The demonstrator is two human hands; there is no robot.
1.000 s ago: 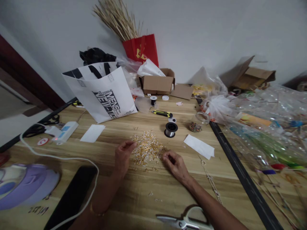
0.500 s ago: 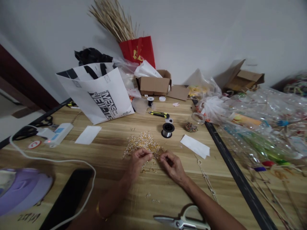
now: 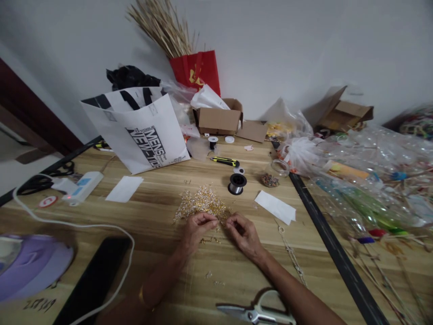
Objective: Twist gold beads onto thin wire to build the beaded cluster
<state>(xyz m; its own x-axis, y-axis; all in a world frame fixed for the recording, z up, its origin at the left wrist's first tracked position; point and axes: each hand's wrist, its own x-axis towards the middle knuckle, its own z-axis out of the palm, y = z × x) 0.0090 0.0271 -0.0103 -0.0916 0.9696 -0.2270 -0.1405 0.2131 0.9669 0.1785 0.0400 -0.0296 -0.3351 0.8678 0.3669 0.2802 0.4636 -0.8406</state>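
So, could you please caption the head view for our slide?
Left hand and right hand, close together at a heap of gold and silvery pieces.

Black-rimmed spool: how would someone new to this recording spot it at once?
On the wooden table, find the gold-and-silver pile. Beyond it to the right, nearer than the yellow-and-black cutter, stands the spool. Its black rims and silvery winding set it apart from the smaller spool farther back, with its white top and dark winding.

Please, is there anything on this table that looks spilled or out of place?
Perhaps: the gold and silvery pieces lie in a loose heap directly on the tabletop, with no visible container. A few small bits lie apart, nearer the scissors, like strays. It may be intentional.
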